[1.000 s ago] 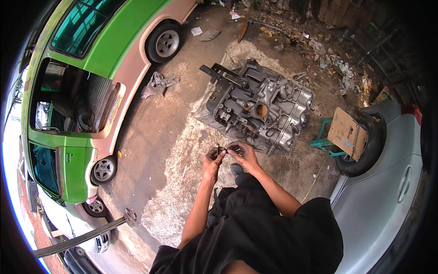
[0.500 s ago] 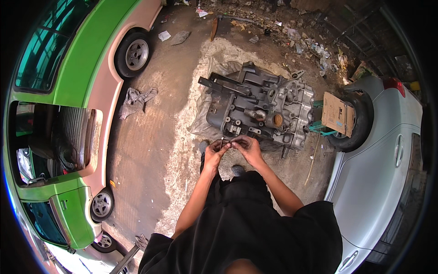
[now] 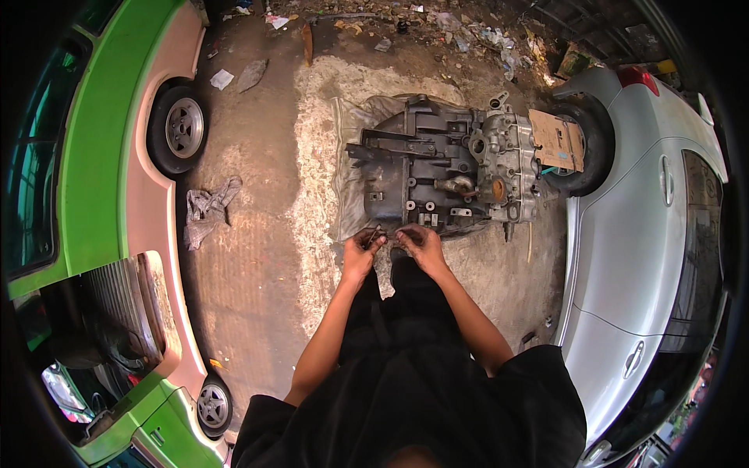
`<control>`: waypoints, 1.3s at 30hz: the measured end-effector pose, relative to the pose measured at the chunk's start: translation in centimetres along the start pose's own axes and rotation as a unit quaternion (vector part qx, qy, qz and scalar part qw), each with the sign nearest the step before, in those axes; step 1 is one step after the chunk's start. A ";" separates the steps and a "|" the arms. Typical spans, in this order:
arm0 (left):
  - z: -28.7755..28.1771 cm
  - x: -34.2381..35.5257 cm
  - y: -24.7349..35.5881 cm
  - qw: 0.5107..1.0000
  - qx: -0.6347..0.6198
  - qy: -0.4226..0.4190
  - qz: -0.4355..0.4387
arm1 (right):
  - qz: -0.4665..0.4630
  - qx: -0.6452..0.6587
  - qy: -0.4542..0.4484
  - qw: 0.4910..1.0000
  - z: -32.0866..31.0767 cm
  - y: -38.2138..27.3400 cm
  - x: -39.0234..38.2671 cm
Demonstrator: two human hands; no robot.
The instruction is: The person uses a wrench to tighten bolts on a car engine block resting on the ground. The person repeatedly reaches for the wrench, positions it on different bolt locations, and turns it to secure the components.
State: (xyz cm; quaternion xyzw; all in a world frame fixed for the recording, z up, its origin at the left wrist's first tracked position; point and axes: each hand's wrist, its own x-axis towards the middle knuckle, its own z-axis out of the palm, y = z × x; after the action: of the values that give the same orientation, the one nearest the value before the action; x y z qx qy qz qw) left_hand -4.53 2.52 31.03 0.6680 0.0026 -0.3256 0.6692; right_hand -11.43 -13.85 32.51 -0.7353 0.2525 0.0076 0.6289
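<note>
A dark grey metal engine [image 3: 421, 171] with a lighter, cast-metal end on its right lies on a rumpled grey sheet [image 3: 343, 210] on the ground in front of me. My left hand [image 3: 360, 248] is closed on a small thin metal part, too small to name. Close beside it, my right hand [image 3: 421, 246] has its fingers pinched at something small and dark that I cannot make out. Both hands are held just short of the engine's near edge, over my legs in dark trousers.
A green and pink van [image 3: 125, 93] stands on the left and a silver car [image 3: 624, 273] on the right. Cardboard [image 3: 554, 140] on a teal stand leans by the car's tyre [image 3: 593, 171]. A crumpled cloth [image 3: 207, 214] lies beside the van; litter [image 3: 460, 39] covers the far ground.
The view has swung, so the engine sits more squarely ahead and nearer my hands, and more of the silver car shows. My hands stay together, fingers still on the small part.
</note>
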 end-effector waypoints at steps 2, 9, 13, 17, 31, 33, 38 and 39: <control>-0.7 0.9 -0.2 1.000 -0.019 -0.007 0.005 | -0.044 -0.101 0.058 0.992 -0.8 0.1 1.3; -2.2 2.8 0.4 1.000 -0.010 -0.020 0.001 | -0.086 -0.439 0.107 0.888 -0.8 2.9 4.6; -2.9 2.5 1.3 0.999 0.015 -0.031 0.012 | -0.081 -0.513 0.096 0.849 1.0 4.0 3.8; -4.2 1.1 1.3 0.999 0.012 -0.028 0.013 | -0.075 -0.508 0.136 0.848 2.1 4.4 4.4; -7.0 3.1 0.9 0.993 0.054 -0.088 -0.053 | -0.004 -0.492 0.215 0.844 3.4 3.6 6.1; -7.1 4.6 1.5 0.992 0.019 -0.119 -0.040 | 0.014 -0.484 0.227 0.845 3.6 3.3 6.6; -8.3 7.7 3.6 0.988 0.025 -0.144 -0.055 | 0.073 -0.463 0.227 0.854 3.9 2.1 7.9; -8.5 8.3 3.9 0.987 0.031 -0.147 -0.054 | 0.078 -0.455 0.224 0.858 4.0 2.1 7.6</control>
State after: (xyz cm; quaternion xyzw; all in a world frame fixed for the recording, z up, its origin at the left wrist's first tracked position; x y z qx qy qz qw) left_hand 7.38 6.18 30.00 0.6321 -0.0699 -0.4563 0.6224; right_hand -4.39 -13.09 27.30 -0.8994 0.4113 0.0060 0.1478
